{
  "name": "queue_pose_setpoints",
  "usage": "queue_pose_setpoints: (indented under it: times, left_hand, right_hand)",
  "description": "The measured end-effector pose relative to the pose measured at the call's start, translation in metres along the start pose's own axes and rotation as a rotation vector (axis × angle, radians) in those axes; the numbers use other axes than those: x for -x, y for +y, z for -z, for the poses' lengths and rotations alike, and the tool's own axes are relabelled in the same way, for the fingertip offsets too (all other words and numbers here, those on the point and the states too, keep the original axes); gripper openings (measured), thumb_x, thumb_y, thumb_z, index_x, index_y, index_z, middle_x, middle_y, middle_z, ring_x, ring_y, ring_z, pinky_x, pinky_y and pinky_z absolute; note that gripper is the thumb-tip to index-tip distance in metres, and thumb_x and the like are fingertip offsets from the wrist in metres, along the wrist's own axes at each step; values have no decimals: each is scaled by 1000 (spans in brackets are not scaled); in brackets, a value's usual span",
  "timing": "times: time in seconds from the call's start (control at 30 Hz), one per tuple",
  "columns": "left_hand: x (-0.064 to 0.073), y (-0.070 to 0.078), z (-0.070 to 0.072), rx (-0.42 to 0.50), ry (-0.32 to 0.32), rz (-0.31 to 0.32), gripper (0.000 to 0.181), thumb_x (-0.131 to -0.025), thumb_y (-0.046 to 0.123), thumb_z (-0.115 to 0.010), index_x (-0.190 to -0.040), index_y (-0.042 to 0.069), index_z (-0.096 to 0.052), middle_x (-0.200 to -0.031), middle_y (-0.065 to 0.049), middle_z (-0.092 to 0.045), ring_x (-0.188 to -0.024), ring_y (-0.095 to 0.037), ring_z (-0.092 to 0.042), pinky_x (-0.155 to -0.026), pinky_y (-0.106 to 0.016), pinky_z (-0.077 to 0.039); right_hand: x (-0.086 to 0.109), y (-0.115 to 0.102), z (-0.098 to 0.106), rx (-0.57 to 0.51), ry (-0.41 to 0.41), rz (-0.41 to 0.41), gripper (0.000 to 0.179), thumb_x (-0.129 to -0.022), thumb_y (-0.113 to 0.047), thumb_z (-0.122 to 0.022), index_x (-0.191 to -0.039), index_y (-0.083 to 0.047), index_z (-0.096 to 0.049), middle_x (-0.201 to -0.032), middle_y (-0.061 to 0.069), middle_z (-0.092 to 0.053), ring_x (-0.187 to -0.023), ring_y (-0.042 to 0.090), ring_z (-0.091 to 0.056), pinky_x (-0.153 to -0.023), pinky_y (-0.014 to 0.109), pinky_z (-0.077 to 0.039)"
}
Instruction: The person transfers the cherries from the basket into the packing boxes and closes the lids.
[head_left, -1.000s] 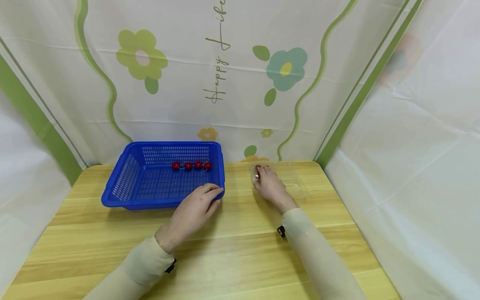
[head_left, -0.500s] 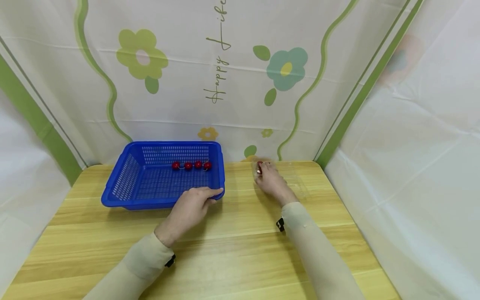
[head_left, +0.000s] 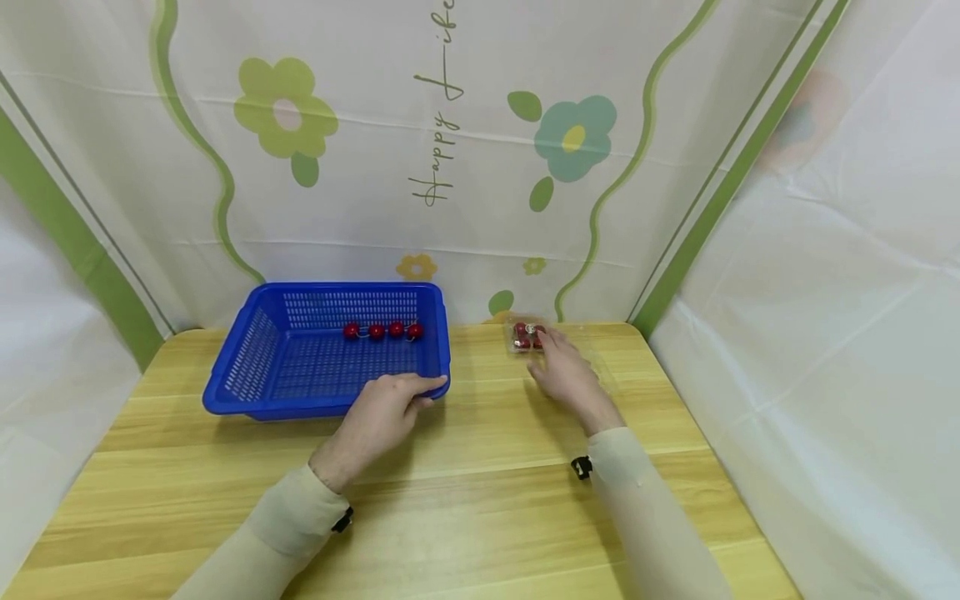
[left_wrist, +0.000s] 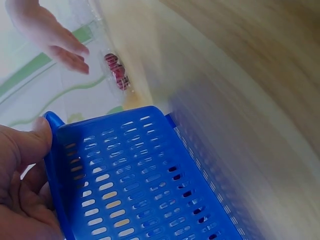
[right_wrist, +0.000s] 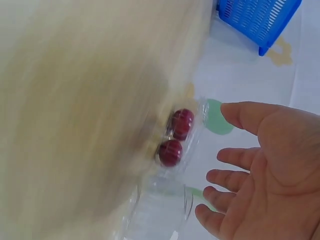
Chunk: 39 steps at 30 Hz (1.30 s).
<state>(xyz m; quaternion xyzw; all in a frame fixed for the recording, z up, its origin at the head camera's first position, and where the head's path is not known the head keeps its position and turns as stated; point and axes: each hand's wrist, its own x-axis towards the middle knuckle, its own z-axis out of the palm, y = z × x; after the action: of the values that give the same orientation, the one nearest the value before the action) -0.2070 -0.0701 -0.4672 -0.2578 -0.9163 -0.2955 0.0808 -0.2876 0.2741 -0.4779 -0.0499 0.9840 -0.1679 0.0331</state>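
Right hand point(head_left: 566, 377) has backed off toward the right and near side since the last frame, exposing more of the box cherries point(head_left: 521, 342). Left hand point(head_left: 378, 421) hasn't visibly shifted.

Right hand: nothing in it, fingers spread, just beside the box point(right_wrist: 197, 131) and apart from it per both wrist views. Left hand: holding the rim of the basket point(head_left: 285, 406) at its near right corner, thumb on the inner side, fingers curled round outside.

Box sits far right on the surface point(head_left: 465, 500), several cherries in it. Another clear section point(right_wrist: 157, 207) lies just right of it (lid maybe, can't tell). Basket is far left, with four basket cherries point(head_left: 376, 332) in a row along its far right.

Handling, my read: cherries light, smooth, probably slippery. They look hard, and could roll. Pinch one across its middle, thumb against fingertips; thin stems are a poor hold. Box looks thin and flimsy, likely to slide or dent, so take it low by opposite side walls, no hard squeeze. Basket seems stiff but light; rim is the right grip.
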Motion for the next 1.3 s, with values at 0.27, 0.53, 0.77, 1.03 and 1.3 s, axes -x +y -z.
queue_pose_setpoints:
  times: [0.27, 0.53, 0.77, 1.03, 1.3]
  left_hand:
    - [0, -1, -1, -5, -2, -1, 40, -109, 6, -82, -148, 15, -83, -139, -11, -87, -123, -30, -87, -98, -47, -75]
    - [0, 0, -1, -3, -8, 8, 40, -110, 6, -81, -148, 15, -83, -139, -11, -87, -120, -29, -87, -95, -46, -75]
    - [0, 1, 0, -1, -6, 14, 40, -110, 6, -81, -148, 16, -83, -139, -11, -87, -121, -29, -87, -97, -47, -75]
    - [-1, 0, 0, -3, -8, 16, 40, -110, 6, -81, -148, 16, -83, -140, -11, -87, -117, -27, -87, -86, -40, -73]
    - [-1, -1, 0, 9, -8, 15, 40, -110, 6, -81, -148, 16, -83, -141, -10, -87, -122, -28, -87, -93, -43, -74]
  right_hand:
    - [24, 14, 5, 92, -2, 37, 96, -110, -29, -81, -185, -1, -29, -191, 31, -27, -178, 55, -29, -145, 75, -28]
    - [40, 34, 8, 193, -44, 89, 98, -93, -4, -84, -179, 5, -38, -188, 33, -34, -176, 57, -33, -144, 74, -32]
    - [45, 47, 6, 216, -39, 114, 93, -94, 3, -85, -177, 7, -42, -186, 34, -38, -174, 58, -37, -144, 72, -33]
    - [46, 52, 2, 220, -25, 108, 65, -111, 12, -52, -175, 6, -45, -183, 33, -43, -172, 57, -41, -143, 72, -36]
    - [50, 53, 3, 190, -15, 81, 57, -121, -1, -46, -178, 1, -44, -180, 31, -50, -166, 58, -50, -136, 79, -43]
